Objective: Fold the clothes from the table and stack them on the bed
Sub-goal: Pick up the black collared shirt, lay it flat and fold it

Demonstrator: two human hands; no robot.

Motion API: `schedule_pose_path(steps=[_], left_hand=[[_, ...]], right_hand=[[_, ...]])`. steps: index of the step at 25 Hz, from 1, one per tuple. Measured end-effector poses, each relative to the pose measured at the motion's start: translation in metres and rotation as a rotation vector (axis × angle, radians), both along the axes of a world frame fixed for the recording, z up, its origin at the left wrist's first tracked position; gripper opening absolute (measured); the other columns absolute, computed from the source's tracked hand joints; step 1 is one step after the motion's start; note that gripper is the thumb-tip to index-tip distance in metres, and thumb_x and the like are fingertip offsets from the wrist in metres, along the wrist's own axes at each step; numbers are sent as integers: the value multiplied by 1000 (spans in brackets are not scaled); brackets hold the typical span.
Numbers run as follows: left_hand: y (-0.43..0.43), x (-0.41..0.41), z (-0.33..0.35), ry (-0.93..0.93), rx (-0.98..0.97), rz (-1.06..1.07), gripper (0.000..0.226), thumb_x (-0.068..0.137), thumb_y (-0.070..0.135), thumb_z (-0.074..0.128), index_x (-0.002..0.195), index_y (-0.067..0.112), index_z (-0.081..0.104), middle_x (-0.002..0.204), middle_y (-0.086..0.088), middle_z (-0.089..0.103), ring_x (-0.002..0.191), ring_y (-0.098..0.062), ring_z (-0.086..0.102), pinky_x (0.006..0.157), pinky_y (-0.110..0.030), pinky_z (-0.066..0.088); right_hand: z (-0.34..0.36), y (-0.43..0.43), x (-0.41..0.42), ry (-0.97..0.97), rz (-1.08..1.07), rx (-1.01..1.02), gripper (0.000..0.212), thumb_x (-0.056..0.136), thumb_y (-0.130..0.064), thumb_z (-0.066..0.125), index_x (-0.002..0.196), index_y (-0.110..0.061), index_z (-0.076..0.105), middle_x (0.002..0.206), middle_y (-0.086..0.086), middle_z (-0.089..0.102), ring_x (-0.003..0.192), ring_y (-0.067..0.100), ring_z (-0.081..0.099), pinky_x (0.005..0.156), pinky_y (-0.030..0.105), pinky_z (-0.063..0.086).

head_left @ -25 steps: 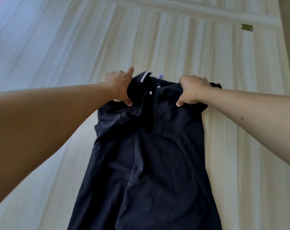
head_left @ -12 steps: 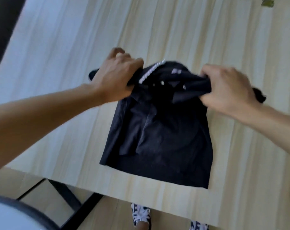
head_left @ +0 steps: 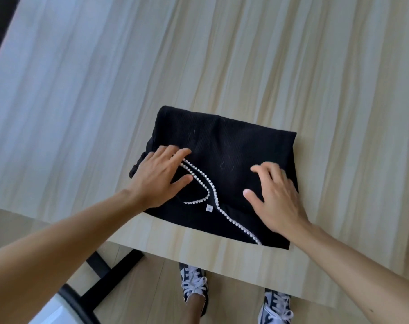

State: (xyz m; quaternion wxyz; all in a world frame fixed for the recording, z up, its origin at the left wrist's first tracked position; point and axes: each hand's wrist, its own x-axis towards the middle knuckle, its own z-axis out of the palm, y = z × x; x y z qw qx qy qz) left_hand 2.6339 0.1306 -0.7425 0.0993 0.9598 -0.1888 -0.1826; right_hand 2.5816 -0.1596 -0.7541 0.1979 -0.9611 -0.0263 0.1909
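Our left hand (head_left: 159,178) and right hand (head_left: 274,199) pressed flat, fingers spread apart, gripping nothing, on a folded black garment (head_left: 224,146) with white bead trim (head_left: 198,181), near the table (head_left: 292,66) edge, small white label (head_left: 209,208) unreadable, our sneakers (head_left: 194,285) below

A room in a home, seen from above a table

A pale wood-grain table (head_left: 292,66) fills most of the frame, its near edge running across the lower part, and the floor (head_left: 156,298) below it is light wooden boards. A black garment (head_left: 233,146) trimmed with a row of small white beads lies folded on the tabletop near that edge, a household chore rather than shop or factory work. Black table legs (head_left: 114,267) show at lower left, a person's black and white laced sneakers (head_left: 194,284) stand on the boards at lower centre, and there are no tools or machines around.
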Motion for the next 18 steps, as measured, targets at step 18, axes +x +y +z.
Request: schedule_pose_path(steps=[18], left_hand=[[-115,5,-13,445,331,-67,47,95,59,51,117,20,64,128,-4,38,124,-29,37,98,-44,42]], right_hand=[[-18,-41,41,212,385,-263,100,86,-55,66,160,-34,3,170,0,-11,157,24,-5,125,50,15]])
